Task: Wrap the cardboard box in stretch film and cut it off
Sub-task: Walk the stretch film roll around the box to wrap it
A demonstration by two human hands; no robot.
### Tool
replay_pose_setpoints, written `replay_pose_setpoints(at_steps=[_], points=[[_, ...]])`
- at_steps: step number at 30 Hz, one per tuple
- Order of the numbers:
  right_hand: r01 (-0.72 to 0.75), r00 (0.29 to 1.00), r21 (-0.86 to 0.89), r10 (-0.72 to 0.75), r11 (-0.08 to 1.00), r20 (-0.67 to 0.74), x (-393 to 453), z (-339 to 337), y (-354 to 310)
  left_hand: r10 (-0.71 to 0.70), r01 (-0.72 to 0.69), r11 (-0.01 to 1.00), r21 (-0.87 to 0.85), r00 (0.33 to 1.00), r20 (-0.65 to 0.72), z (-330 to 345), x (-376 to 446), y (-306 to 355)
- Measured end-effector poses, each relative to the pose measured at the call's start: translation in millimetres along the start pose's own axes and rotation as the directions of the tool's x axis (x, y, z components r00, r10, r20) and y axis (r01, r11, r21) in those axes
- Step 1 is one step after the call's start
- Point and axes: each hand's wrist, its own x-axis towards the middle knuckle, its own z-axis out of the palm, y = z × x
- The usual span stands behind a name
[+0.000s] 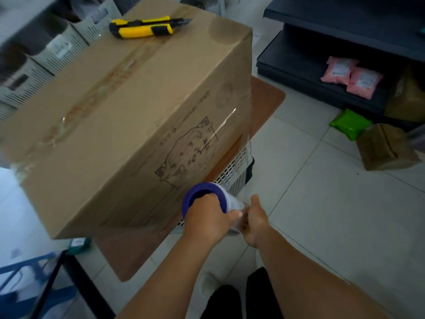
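Note:
A large brown cardboard box [119, 116] stands on a brown board, with printed drawings on its near side. Clear stretch film [243, 143] runs from the box's right corner down to a roll with a blue core [207, 192]. My left hand [207, 217] grips the upper end of the roll, fingers inside the core. My right hand [253, 221] holds the roll's lower end, fingers curled around it. A yellow-and-black utility knife [142, 27] lies on top of the box at its far end.
The brown board [264, 100] rests on a white slatted crate [236, 166]. Grey baskets [46, 51] line the left. Dark shelving [322, 54] at right holds pink packets [351, 77]. A green packet [349, 123] and a small carton [386, 146] lie on the tiled floor. A blue-and-black frame [46, 284] stands at lower left.

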Motion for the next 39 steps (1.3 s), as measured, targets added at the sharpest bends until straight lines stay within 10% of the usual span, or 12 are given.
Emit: replay_pose_setpoints(at_steps=[39], points=[[0.016,0.997,0.032,-0.019,0.999,0.081,-5,81,198,0.024,-0.026,0.99,0.138,1.0,0.021,-17,-69,-184]])
